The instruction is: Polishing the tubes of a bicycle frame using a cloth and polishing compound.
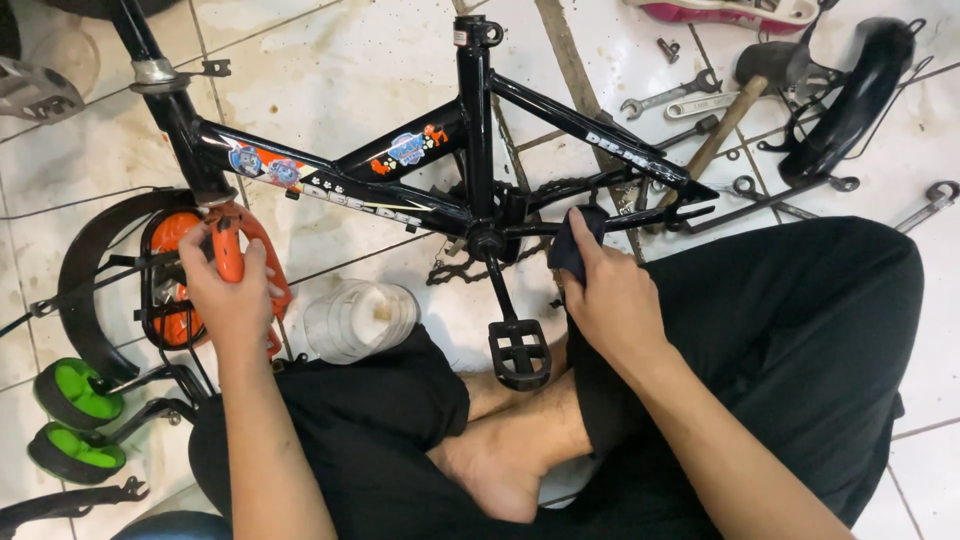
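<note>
Right hand [610, 290] covers most of the dark cloth [572, 250]; contact with the bike frame [480, 120] underneath is hidden. Pink object [730, 12] cut off by top edge. Chain [455, 268] partly behind the frame. Contents of clear container [360, 320] indistinct.

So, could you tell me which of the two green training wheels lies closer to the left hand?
The upper training wheel, at the left edge beside the black mudguard. The other lies below it, farther from the left hand, which grips the orange fork.
</note>
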